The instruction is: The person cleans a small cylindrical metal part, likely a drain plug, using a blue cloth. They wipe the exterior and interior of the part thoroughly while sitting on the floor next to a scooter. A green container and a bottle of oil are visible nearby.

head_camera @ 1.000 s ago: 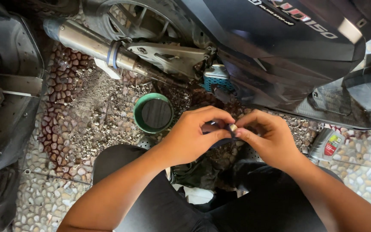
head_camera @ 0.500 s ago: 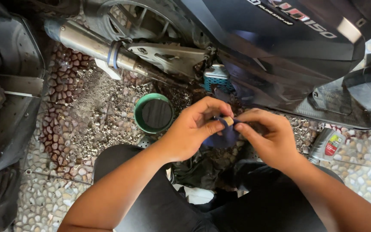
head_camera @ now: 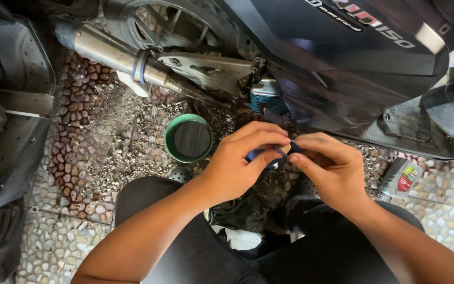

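Hands, left (head_camera: 237,163) and right (head_camera: 332,168), pinch one small blue part (head_camera: 269,153) beside green bowl (head_camera: 188,138).

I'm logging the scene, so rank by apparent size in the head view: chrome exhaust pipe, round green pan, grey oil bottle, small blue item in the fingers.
1. chrome exhaust pipe
2. round green pan
3. grey oil bottle
4. small blue item, mostly hidden between the left hand and right hand

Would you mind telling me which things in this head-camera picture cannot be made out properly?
- Small dark blue item pinched between left hand and right hand: fingers cover most of it, so its kind is unclear.
- Round green container: its inside is dark; contents cannot be told.
- Grey plastic bottle: partly behind the right wrist.
- Silver exhaust pipe: its rear end is cut by the top edge.
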